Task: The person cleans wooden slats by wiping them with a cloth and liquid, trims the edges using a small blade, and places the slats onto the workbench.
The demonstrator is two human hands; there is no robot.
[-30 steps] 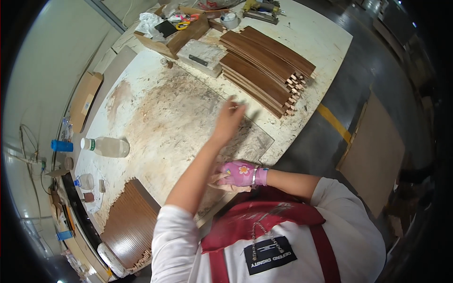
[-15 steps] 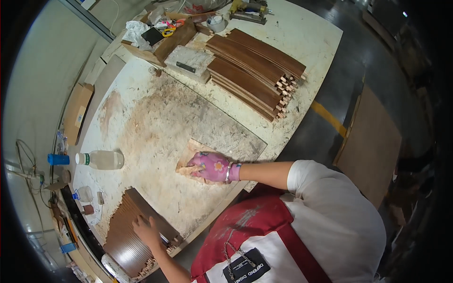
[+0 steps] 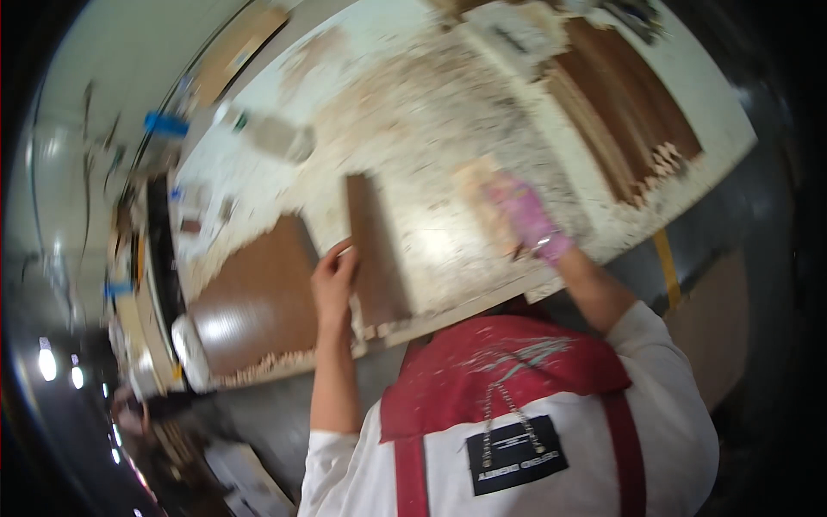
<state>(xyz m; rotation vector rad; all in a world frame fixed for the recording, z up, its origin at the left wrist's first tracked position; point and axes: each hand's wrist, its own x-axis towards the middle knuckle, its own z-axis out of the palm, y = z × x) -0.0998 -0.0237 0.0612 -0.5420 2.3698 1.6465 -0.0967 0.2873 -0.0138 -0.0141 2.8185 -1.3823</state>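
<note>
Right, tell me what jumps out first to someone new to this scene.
A bare left hand grips the edge of a long dark-brown wooden plank lying on the glue-crusted white workbench. To its right, a right hand in a pink glove presses a pale wooden block. A stack of brown planks lies at the far right.

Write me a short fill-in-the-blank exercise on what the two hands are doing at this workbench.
1. The left hand grips the edge of a dark brown wooden ____.
2. The right hand wears a ____ glove.
3. The right hand presses a pale block onto the ____.
4. A stack of brown boards lies to the ____ of the left hand.

Missing words: board; pink; workbench; left
</note>
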